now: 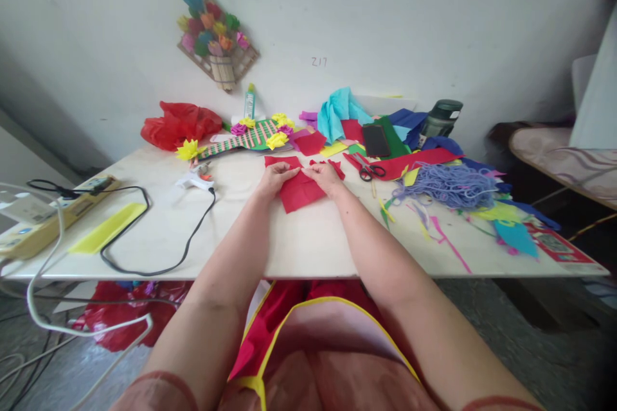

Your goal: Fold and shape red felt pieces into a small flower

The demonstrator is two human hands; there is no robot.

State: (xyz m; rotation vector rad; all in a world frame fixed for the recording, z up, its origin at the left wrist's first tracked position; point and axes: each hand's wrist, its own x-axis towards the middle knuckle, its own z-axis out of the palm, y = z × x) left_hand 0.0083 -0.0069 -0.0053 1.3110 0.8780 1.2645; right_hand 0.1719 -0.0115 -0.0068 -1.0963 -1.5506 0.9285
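Observation:
A piece of red crepe paper (301, 196) lies on the white table between my two hands. My left hand (278, 177) is closed on its left part, thumb pointing inward. From the other side my right hand (324, 177) grips the paper, its thumb and fingers pinched near the left thumb. The fingertips almost meet at the paper's upper middle. Behind my right hand a crumpled red edge shows. Scissors with black handles (370, 170) rest just to the right, beside a long red paper strip (419, 164).
At left are a white glue gun (195, 180) with a black cord, a power strip (58, 218) and a yellow sheet (108, 228). Behind stand a flower-trimmed craft (245, 139) and a glue tube (249, 101). Purple yarn (448, 185), a phone (376, 140) and a dark bottle (442, 119) occupy the right.

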